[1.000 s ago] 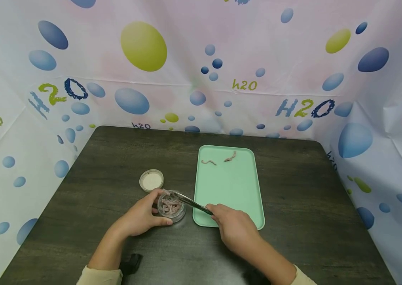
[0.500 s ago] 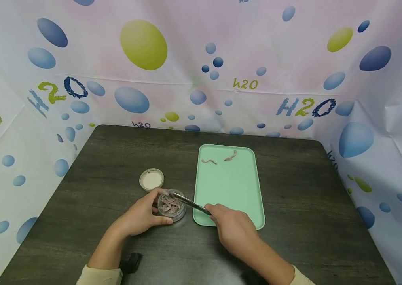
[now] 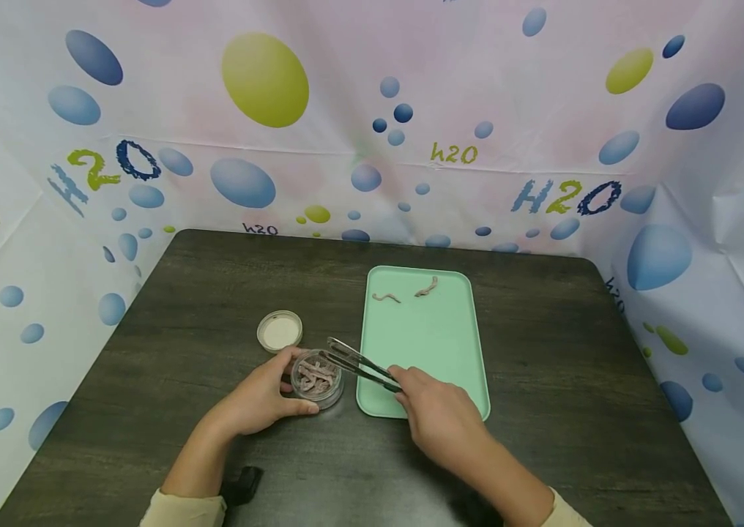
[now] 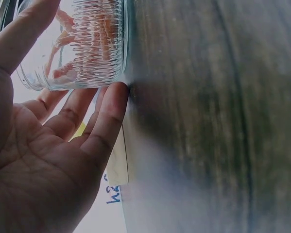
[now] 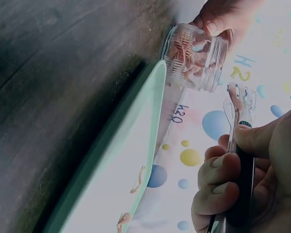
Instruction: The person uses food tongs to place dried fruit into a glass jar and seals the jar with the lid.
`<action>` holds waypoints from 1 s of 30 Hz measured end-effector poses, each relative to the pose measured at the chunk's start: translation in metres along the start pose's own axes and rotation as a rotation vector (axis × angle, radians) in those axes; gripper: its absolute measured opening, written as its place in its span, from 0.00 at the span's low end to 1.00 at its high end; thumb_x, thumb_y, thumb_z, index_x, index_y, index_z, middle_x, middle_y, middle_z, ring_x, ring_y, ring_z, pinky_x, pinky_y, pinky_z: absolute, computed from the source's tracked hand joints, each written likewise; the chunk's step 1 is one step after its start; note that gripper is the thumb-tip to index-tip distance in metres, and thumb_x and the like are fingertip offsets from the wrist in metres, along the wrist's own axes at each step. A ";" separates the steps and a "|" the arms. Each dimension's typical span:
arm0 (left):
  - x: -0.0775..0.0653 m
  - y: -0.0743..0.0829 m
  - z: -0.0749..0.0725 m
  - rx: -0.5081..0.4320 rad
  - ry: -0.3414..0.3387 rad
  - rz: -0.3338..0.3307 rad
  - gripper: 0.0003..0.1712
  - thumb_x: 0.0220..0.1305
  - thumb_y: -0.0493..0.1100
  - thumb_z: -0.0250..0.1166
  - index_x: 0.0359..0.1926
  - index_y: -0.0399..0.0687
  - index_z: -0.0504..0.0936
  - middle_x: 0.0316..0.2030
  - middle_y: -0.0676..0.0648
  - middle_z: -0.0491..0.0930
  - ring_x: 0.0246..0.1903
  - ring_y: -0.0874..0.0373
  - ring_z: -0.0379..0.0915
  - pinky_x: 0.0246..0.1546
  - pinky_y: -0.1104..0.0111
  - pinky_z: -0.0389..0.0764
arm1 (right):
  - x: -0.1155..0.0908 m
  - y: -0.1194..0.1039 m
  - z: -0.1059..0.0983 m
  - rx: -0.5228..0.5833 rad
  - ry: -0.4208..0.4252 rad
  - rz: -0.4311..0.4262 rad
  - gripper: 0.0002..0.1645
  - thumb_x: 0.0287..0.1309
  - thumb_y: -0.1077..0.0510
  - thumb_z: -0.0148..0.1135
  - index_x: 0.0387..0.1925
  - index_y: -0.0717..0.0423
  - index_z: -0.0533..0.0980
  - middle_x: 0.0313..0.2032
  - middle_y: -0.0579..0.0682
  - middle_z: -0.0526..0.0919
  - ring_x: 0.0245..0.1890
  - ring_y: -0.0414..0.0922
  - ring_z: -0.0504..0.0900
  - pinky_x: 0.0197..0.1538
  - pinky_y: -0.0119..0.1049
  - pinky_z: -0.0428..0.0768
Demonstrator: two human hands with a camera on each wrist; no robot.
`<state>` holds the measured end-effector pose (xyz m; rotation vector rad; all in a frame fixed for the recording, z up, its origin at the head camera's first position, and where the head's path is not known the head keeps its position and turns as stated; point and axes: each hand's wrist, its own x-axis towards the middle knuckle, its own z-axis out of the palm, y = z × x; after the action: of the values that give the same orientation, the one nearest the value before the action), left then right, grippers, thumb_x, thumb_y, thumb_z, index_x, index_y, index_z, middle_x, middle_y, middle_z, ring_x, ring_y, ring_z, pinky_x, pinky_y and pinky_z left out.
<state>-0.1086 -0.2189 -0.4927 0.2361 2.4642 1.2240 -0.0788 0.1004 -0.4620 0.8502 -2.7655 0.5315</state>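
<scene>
A clear glass jar (image 3: pixel 317 379) with pinkish-brown worm-like strips (image 3: pixel 315 376) inside stands on the table. My left hand (image 3: pixel 260 401) holds it from the left, thumb in front and fingers behind; the left wrist view shows the ribbed glass close up. In my right hand (image 3: pixel 441 413) is a pair of metal tongs (image 3: pixel 362 366), dark along the handle in the right wrist view. Their two arms stand apart beside the jar's rim. Whether anything sits between the tips, I cannot tell. Two similar strips (image 3: pixel 426 287) lie at the far end of the green tray (image 3: pixel 425 344).
Behind the jar lies a round pale lid (image 3: pixel 280 331), inner side up. The tray stands just right of the jar on the dark wooden table (image 3: pixel 543 351). A small black object (image 3: pixel 243 484) is near my left wrist. A bubble-patterned sheet (image 3: pixel 372 110) hangs behind the table.
The tongs have come up from the jar's mouth and slightly to the right, and their arms have spread apart. My left hand and the jar have stayed in place.
</scene>
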 end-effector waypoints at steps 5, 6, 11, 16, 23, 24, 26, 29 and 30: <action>-0.002 0.002 0.000 -0.003 -0.006 -0.004 0.52 0.59 0.52 0.85 0.78 0.51 0.66 0.60 0.41 0.81 0.57 0.47 0.83 0.59 0.48 0.86 | 0.002 0.003 -0.001 -0.020 -0.010 0.012 0.20 0.73 0.59 0.70 0.62 0.55 0.79 0.38 0.44 0.83 0.20 0.37 0.68 0.23 0.31 0.69; -0.001 0.002 0.000 -0.002 -0.005 -0.004 0.52 0.59 0.52 0.85 0.78 0.51 0.67 0.60 0.41 0.81 0.57 0.47 0.83 0.59 0.49 0.86 | 0.002 0.004 -0.002 -0.029 -0.016 0.018 0.20 0.73 0.59 0.70 0.63 0.56 0.79 0.39 0.44 0.84 0.20 0.38 0.69 0.23 0.32 0.70; 0.000 0.000 0.000 0.003 0.001 -0.001 0.52 0.59 0.53 0.85 0.78 0.52 0.67 0.60 0.42 0.81 0.57 0.48 0.83 0.60 0.50 0.86 | 0.004 0.007 -0.004 -0.065 -0.029 0.041 0.23 0.74 0.57 0.70 0.65 0.56 0.77 0.38 0.44 0.82 0.19 0.38 0.67 0.24 0.34 0.71; 0.001 -0.001 0.001 -0.002 0.002 -0.016 0.52 0.58 0.53 0.85 0.78 0.53 0.67 0.60 0.43 0.81 0.57 0.47 0.83 0.60 0.50 0.86 | 0.005 0.012 -0.009 -0.057 -0.055 0.071 0.24 0.74 0.56 0.70 0.67 0.55 0.77 0.36 0.42 0.80 0.19 0.36 0.62 0.25 0.31 0.69; 0.001 -0.002 0.001 0.005 0.002 -0.024 0.53 0.58 0.54 0.85 0.78 0.53 0.67 0.61 0.42 0.80 0.57 0.46 0.83 0.59 0.49 0.86 | 0.007 0.020 -0.014 -0.044 -0.123 0.155 0.27 0.75 0.53 0.69 0.70 0.51 0.76 0.40 0.42 0.81 0.19 0.36 0.63 0.26 0.31 0.68; 0.001 -0.002 0.001 0.004 0.004 -0.027 0.53 0.58 0.54 0.85 0.78 0.54 0.67 0.61 0.42 0.80 0.57 0.47 0.83 0.59 0.49 0.86 | 0.007 0.021 -0.014 -0.038 -0.131 0.169 0.28 0.75 0.52 0.70 0.71 0.51 0.76 0.41 0.43 0.81 0.20 0.36 0.63 0.26 0.31 0.68; 0.001 -0.003 0.000 0.008 0.005 -0.022 0.53 0.58 0.54 0.85 0.78 0.54 0.67 0.61 0.42 0.80 0.57 0.47 0.83 0.59 0.49 0.86 | 0.008 0.024 -0.016 -0.029 -0.143 0.192 0.28 0.74 0.52 0.70 0.71 0.50 0.76 0.42 0.43 0.82 0.21 0.36 0.65 0.27 0.31 0.68; 0.001 -0.003 0.000 0.009 0.006 -0.015 0.52 0.57 0.54 0.86 0.77 0.53 0.67 0.61 0.42 0.81 0.57 0.47 0.83 0.59 0.49 0.86 | 0.009 0.028 -0.018 -0.020 -0.151 0.213 0.29 0.74 0.52 0.71 0.72 0.51 0.76 0.42 0.44 0.82 0.23 0.37 0.67 0.27 0.31 0.68; 0.001 -0.003 0.000 0.008 0.007 -0.016 0.52 0.57 0.54 0.86 0.77 0.53 0.67 0.61 0.43 0.81 0.57 0.47 0.83 0.59 0.49 0.86 | 0.009 0.030 -0.018 -0.016 -0.153 0.221 0.30 0.73 0.52 0.71 0.72 0.50 0.76 0.41 0.44 0.82 0.23 0.36 0.68 0.28 0.31 0.69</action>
<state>-0.1096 -0.2202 -0.4958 0.2141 2.4727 1.2109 -0.1022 0.1261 -0.4511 0.6086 -3.0202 0.4983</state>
